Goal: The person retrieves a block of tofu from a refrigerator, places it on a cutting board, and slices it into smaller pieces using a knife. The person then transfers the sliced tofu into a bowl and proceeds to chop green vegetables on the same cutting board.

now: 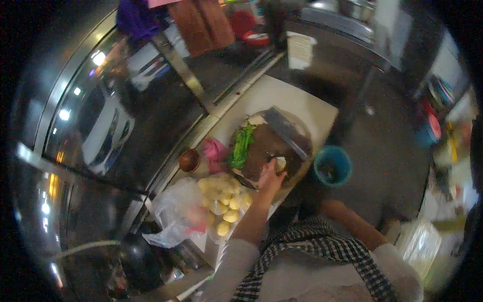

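My left hand [272, 175] reaches over a round dark chopping board [260, 151], its fingers around a small pale piece of food [280, 164]; blur hides what kind. A broad-bladed cleaver [286, 132] lies across the far right part of the board. Green leafy stalks [241, 148] rest along the board's left side. My right hand [329, 207] hangs low in front of my checked apron, dark and blurred, and its fingers cannot be made out. Peeled potatoes [231, 216] sit in clear plastic near my left forearm.
A teal bucket [333, 166] stands on the floor right of the pale counter [302, 98]. Left of the board are a crumpled pink cloth [214, 155], a round brown object [189, 160] and a clear plastic bag [177, 207]. Metal-framed glass [113, 113] borders the counter.
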{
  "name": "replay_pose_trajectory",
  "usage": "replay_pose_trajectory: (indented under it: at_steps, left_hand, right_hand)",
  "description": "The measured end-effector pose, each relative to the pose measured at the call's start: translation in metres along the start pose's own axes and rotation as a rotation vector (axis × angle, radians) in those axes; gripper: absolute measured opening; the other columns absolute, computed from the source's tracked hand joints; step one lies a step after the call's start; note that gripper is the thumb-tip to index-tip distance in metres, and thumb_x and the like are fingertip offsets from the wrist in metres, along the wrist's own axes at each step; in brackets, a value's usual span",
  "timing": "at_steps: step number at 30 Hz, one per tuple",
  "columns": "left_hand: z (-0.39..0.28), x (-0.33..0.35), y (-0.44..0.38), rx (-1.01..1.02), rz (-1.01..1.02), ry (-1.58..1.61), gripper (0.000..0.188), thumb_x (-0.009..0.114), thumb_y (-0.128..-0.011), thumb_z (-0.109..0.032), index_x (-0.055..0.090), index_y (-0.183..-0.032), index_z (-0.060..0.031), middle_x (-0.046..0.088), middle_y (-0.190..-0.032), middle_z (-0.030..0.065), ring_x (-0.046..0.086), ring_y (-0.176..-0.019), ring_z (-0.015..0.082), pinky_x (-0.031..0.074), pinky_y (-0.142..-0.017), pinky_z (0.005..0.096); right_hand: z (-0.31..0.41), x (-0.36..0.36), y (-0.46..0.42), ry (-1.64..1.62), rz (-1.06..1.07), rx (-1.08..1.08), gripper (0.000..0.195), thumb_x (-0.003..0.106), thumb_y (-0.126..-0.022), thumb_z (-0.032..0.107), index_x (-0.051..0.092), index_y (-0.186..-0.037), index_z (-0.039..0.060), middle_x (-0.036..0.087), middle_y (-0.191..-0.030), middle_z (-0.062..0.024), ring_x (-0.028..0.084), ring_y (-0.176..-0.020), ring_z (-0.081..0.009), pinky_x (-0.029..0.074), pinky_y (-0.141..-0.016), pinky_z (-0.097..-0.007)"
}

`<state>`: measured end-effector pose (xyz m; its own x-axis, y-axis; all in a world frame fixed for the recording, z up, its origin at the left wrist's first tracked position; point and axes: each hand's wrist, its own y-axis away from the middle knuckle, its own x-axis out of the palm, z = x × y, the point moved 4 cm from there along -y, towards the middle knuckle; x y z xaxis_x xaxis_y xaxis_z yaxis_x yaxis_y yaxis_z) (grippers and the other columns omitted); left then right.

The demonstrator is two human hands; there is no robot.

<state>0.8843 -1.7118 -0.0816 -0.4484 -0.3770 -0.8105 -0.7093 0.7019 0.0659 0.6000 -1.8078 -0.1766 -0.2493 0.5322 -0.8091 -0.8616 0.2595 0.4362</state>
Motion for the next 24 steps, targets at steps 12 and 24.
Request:
replay_pose_trajectory:
  at_steps: [12, 24]
  left_hand:
    - [0.016, -0.052, 0.013, -0.275, -0.408, 0.785, 0.036, 0.058, -0.080, -0.015, 0.047, -0.112, -0.0052, 0.056, -0.098, 0.0112, 0.056, -0.088, 0.0235, 0.045, -0.076, 0.0350]
    - [0.244, -0.277, 0.203, -0.662, -0.920, 0.257, 0.048, 0.061, -0.078, -0.018, 0.041, -0.118, -0.0008, 0.047, -0.115, 0.0184, 0.047, -0.105, 0.0286, 0.038, -0.090, 0.0350]
  right_hand:
    - [-0.015, -0.106, -0.075, 0.159, -0.133, -0.499, 0.022, 0.053, -0.077, 0.025, 0.056, -0.082, 0.0041, 0.057, -0.078, -0.0172, 0.057, -0.076, -0.0338, 0.045, -0.066, -0.0443]
    - [0.314, -0.182, -0.138, -0.121, 0.131, -0.590, 0.030, 0.053, -0.083, 0.022, 0.047, -0.105, 0.0028, 0.057, -0.090, -0.0176, 0.055, -0.081, -0.0375, 0.045, -0.066, -0.0446]
